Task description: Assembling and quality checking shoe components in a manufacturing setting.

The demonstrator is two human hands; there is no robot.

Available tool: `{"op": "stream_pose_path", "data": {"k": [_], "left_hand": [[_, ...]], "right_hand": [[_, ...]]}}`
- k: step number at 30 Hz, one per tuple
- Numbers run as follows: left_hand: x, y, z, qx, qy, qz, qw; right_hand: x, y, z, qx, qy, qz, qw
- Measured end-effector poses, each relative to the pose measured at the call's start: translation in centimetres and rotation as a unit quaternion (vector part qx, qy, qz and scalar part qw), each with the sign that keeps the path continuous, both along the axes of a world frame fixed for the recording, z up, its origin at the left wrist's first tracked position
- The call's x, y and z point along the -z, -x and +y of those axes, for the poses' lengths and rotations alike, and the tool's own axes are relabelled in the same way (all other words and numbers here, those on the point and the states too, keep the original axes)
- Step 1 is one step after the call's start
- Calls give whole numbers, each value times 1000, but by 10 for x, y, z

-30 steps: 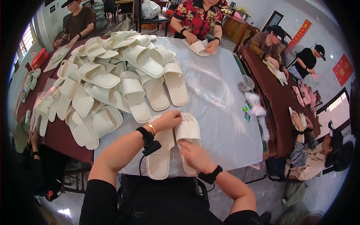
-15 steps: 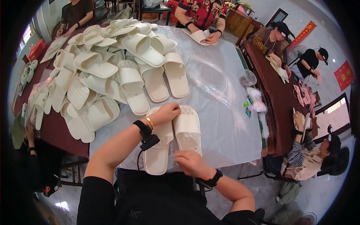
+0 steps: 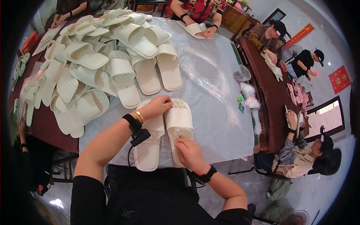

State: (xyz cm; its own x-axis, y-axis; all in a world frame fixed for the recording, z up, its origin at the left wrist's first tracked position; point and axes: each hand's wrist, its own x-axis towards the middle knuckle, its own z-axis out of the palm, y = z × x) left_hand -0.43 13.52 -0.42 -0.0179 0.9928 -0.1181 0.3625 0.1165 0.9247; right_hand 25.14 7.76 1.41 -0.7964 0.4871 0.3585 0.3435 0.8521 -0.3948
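Two cream slippers lie side by side in front of me, toes away: the left slipper [image 3: 147,153] and the right slipper [image 3: 179,119]. My left hand [image 3: 160,105] reaches over the left one's strap, its fingers pinched at the gap between the two straps. Whatever those fingers may hold is too small to make out. Over the footbed of the right slipper, just below its strap, is my right hand [image 3: 190,153], fingers curled together. I cannot see what, if anything, is in its grip.
A large heap of cream slippers [image 3: 88,54] covers the table's left side. Clear thin strands [image 3: 221,80] lie on the plastic sheet [image 3: 217,138] at right, near a transparent tub [image 3: 242,73] and a white bundle [image 3: 249,95]. Other people work across the table and at a brown table [image 3: 275,123].
My right hand has moved up from the gap near the heels onto the right slipper's footbed, closer to its strap. My left hand stays by the straps. The whole view has shifted slightly.
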Motion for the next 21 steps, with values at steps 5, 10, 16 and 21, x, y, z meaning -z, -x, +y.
{"op": "stream_pose_path", "data": {"k": [5, 10, 16, 21], "left_hand": [[2, 2, 2, 21, 4, -16, 1000], [6, 5, 1, 47, 40, -98, 993], [-3, 2, -4, 93, 33, -113, 989], [12, 3, -1, 67, -4, -164, 984]], "right_hand": [[13, 11, 22, -48, 23, -1, 999], [14, 25, 36, -66, 46, -32, 996], [9, 32, 40, -85, 43, -65, 993], [9, 31, 39, -89, 43, -86, 991]]}}
